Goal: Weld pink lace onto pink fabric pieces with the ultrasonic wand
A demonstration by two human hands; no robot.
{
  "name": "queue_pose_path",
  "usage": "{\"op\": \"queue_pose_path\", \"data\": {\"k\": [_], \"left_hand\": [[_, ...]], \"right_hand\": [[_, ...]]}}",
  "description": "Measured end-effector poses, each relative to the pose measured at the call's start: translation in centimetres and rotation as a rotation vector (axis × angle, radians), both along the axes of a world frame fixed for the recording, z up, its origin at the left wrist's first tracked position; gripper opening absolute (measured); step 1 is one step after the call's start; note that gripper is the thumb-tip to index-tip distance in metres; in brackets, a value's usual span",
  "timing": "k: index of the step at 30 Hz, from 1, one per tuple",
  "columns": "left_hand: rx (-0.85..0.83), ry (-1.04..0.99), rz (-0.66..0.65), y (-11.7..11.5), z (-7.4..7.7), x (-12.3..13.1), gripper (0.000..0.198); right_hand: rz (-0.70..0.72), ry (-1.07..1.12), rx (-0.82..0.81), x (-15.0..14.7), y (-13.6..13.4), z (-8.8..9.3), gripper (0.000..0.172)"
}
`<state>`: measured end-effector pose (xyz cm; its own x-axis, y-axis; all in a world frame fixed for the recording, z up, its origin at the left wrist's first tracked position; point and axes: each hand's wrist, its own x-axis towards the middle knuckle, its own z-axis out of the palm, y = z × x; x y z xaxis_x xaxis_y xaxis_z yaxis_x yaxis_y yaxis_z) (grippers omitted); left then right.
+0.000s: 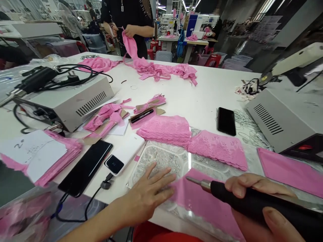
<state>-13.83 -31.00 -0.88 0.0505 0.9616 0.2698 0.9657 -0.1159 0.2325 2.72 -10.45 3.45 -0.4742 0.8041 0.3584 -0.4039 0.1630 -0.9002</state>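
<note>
My left hand (148, 191) lies flat with fingers spread, pressing on a clear plastic sheet (161, 158) and the edge of a pink fabric piece (202, 201) near the table's front. My right hand (262, 205) is closed round a black handheld tool (252, 201). The tool's metal tip (195, 181) points left and rests on the pink fabric just right of my left fingers. Two stacks of pink lace (166, 129) (218, 148) sit just beyond.
Grey control boxes stand at left (73, 99) and right (280, 117). A black phone (85, 168), a white power bank (124, 154) and another phone (226, 121) lie on the white table (207, 90). A person in black (128, 20) handles pink garments (161, 70) across the table.
</note>
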Motion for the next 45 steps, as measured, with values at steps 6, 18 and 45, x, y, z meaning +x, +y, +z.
{"op": "queue_pose_path", "data": {"k": [6,18,45], "left_hand": [[-0.011,0.069,-0.09,3.2,0.3,1.0,0.04],[0.135,0.234,-0.132,5.9,-0.5,0.8,0.035],[-0.072,0.105,-0.114,5.7,0.8,1.0,0.041]], "right_hand": [[-0.176,0.137,0.083,0.2,3.1,-0.3,0.015],[-0.222,0.227,0.048,0.9,4.9,0.1,0.016],[-0.032,0.092,0.008,-0.9,2.6,-0.3,0.017]]}}
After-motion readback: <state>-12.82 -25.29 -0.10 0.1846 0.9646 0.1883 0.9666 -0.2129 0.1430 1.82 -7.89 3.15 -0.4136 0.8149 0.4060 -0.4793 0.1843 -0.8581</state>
